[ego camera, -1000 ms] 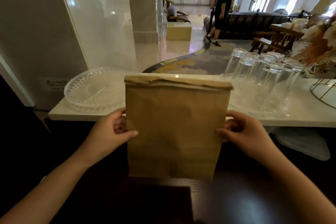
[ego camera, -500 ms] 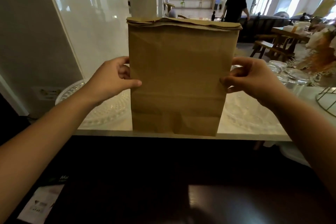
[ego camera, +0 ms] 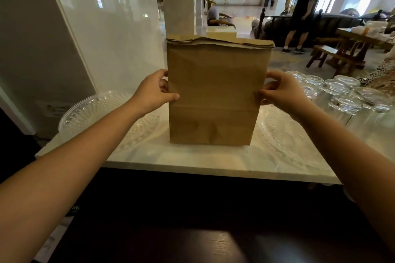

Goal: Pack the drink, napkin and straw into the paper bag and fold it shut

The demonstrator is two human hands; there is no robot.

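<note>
The pale marble-look surface (ego camera: 181,161) carries everything here, and the tall brown paper bag (ego camera: 215,92) stands upright near the middle of it, a little back from the front edge, its top already folded over into a flat creased band. The drink, napkin and straw are not to be seen; whether they are inside cannot be told from outside the paper.

The step in hand looks like setting the closed bag down. To do it well, the base should sit flat and square on bare surface before either grip goes slack, and both sides should be let go together so the bag does not lean or the fold spring open.

The left hand (ego camera: 152,92) is pinched on the bag's left edge, thumb across the front face and fingers curled behind. The right hand (ego camera: 282,92) does the same on the right edge, thumb and fingertips pressed to the paper.

A large clear ridged plastic platter (ego camera: 89,111) lies toward the left edge of the surface, its rim reaching close to the bag's foot. A second clear patterned plate (ego camera: 284,141) lies just right of the bag. Upturned clear drinking glasses (ego camera: 342,96) crowd the far right corner, close behind the right hand, so that hand should draw straight back toward the front edge.
</note>
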